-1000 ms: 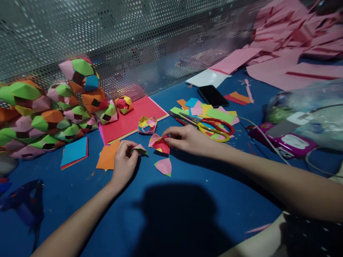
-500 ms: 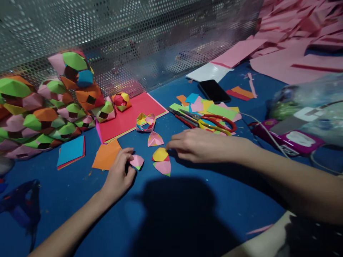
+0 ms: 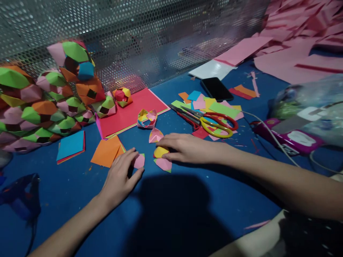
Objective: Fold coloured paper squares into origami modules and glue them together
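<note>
My left hand (image 3: 122, 171) lies on the blue table with thumb and fingers apart, its fingertips at a small pink folded paper piece (image 3: 139, 161) with green edges. My right hand (image 3: 187, 147) has thumb and fingers closed around a yellow folded paper piece (image 3: 160, 152). Just below that, touching or very near it, is another pink folded paper piece (image 3: 163, 164). A pink paper triangle (image 3: 155, 135) stands above the right fingertips. Behind it sits a small ring of folded paper (image 3: 147, 119) in pink, yellow and blue.
Scissors (image 3: 214, 124) lie on paper scraps (image 3: 225, 110) beside a black phone (image 3: 216, 89). Joined paper modules (image 3: 45, 114) fill the left. Orange sheets (image 3: 105, 152), blue squares (image 3: 71, 146), a red sheet (image 3: 134, 110), a purple glue gun (image 3: 297, 141) and a perforated metal panel (image 3: 150, 50) surround the hands.
My right hand has moved left and closed on the yellow paper piece. My left thumb has spread away from the fingers, and the pink piece by it has turned slightly.
</note>
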### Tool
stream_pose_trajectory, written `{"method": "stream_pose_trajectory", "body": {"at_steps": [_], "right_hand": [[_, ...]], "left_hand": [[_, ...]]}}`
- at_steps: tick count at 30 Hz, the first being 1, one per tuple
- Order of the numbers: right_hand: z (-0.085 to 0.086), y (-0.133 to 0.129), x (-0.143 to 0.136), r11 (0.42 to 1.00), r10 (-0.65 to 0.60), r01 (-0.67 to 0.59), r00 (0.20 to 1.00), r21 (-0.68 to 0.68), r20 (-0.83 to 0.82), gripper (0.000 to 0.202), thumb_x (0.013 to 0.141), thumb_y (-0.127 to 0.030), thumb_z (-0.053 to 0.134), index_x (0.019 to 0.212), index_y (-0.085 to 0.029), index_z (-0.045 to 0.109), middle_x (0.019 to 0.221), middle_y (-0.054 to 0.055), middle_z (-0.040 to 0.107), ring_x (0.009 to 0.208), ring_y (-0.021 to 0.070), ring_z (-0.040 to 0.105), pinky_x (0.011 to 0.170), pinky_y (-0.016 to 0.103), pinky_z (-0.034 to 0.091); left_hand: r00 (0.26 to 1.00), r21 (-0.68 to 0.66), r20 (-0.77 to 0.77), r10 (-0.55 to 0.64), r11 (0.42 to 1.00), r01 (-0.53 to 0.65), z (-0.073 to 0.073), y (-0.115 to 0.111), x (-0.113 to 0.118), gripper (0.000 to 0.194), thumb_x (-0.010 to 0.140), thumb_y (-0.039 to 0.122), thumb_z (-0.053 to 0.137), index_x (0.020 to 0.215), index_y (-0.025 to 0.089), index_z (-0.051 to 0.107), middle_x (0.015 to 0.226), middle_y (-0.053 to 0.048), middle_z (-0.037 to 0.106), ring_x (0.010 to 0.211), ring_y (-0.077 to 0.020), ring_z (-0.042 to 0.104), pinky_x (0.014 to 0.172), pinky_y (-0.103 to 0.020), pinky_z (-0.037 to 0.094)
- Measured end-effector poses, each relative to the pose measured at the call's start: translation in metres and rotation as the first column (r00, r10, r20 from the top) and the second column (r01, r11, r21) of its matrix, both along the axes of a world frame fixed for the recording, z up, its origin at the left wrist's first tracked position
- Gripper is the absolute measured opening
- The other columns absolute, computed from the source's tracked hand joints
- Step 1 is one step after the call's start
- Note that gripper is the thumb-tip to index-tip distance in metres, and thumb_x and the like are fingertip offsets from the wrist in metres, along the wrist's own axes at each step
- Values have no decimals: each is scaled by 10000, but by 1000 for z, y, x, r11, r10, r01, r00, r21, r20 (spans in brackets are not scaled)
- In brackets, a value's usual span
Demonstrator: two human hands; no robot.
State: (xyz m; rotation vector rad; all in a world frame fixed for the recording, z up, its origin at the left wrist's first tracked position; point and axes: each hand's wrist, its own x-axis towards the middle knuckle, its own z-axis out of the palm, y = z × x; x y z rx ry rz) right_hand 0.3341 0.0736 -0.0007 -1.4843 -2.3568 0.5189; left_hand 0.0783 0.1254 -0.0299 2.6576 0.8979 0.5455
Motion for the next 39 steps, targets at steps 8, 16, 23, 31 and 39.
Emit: {"method": "stream_pose_trajectory", "body": {"at_steps": [8, 16, 23, 31, 39], "right_hand": [[1, 1, -3, 998, 27, -17, 985, 61, -173, 337, 835, -194, 540, 1169, -146, 552, 1044, 97, 617, 930, 188, 586, 788, 280, 445], [0, -3, -14, 963, -6, 114, 915, 244, -403, 313, 825, -211, 565, 1135, -171, 571, 1075, 86, 630, 1004, 190, 579, 865, 317, 459], [0, -9, -21, 937, 44, 105, 910, 333, -412, 291, 835, -203, 561, 1121, -150, 567, 1095, 98, 631, 1068, 192, 558, 941, 335, 435], [1, -8, -22, 946, 61, 71, 919, 317, -391, 266, 846, -202, 547, 1106, -149, 565, 1081, 111, 622, 1032, 185, 568, 923, 333, 452], [4, -9, -23, 965, 61, 52, 909, 259, -412, 267, 841, -201, 549, 1104, -162, 572, 1062, 92, 638, 985, 175, 589, 904, 318, 459]], "left_hand": [[996, 37, 86, -28, 999, 24, -1, 0, 3, 302, 819, 231, 571, 1114, 176, 544, 1140, -106, 616, 1074, -210, 556, 914, -382, 454], [928, 69, 361, -89, 995, 69, 9, -4, 2, 351, 746, 93, 630, 1080, 167, 548, 1166, -130, 605, 1087, -219, 565, 937, -396, 458], [906, 196, 365, -212, 969, 148, 8, -7, -1, 443, 710, 38, 646, 1116, 175, 536, 1192, -146, 586, 1091, -242, 564, 905, -423, 486], [893, 287, 338, -298, 936, 204, 7, -5, -1, 428, 715, 27, 630, 1115, 140, 524, 1190, -175, 581, 1124, -262, 545, 912, -440, 487], [894, 285, 322, -312, 932, 222, 7, -6, -1, 423, 747, 55, 611, 1136, 173, 497, 1185, -168, 585, 1131, -258, 541, 901, -452, 494]]}}
